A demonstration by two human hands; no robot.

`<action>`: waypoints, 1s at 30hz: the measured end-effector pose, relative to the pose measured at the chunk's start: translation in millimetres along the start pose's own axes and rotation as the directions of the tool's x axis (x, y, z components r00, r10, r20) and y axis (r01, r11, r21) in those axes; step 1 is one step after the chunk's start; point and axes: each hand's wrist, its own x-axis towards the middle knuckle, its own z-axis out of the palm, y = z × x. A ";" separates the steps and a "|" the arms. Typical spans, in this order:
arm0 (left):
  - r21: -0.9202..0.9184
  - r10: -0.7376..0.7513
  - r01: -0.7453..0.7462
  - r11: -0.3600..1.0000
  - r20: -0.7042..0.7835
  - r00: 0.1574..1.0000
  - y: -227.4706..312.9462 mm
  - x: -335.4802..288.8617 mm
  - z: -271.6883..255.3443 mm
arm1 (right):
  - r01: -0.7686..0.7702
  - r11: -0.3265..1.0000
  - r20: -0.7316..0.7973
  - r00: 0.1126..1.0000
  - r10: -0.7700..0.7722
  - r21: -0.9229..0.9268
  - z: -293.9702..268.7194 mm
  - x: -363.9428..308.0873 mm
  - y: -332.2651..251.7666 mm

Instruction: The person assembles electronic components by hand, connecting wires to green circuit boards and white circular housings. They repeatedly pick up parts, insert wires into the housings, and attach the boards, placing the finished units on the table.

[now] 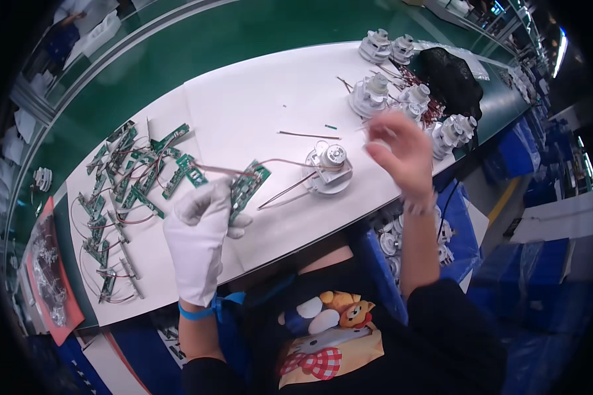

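Note:
My left hand [199,227], in a white glove, pinches a green circuit board [246,189] above the table's near side. Wires run from this board toward a white motor unit [329,168], which rests on the white tabletop to its right. My bare right hand [402,155] is raised to the right of that unit, slightly blurred, thumb apart from the curled fingers and nothing visible in them. Just behind it stand several more white motor units [370,97]. A dark thin wire [286,191] sticks out from the nearer unit's left side.
Many wired circuit boards [138,158] lie heaped on the left. A loose wire [310,135] and a tiny green piece [331,126] lie mid-table. Black mesh cloth [451,79] sits at the far right. Below the right edge, a blue bin [464,227] holds white parts.

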 end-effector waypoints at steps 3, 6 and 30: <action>0.018 -0.037 0.039 0.999 -0.076 0.996 -11.6 -5.7 -0.1 | -0.339 0.940 -0.179 0.923 0.340 0.040 60.5 -70.6 -6.2; 0.011 -0.057 0.058 0.998 -0.070 0.996 -21.0 -8.2 -0.5 | -0.769 0.452 0.335 0.616 0.713 0.452 90.7 -85.1 -26.3; 0.116 0.015 -0.013 0.993 -0.019 1.000 -51.7 -64.8 13.0 | -0.626 0.585 0.224 0.757 0.613 0.516 77.0 -92.3 -32.4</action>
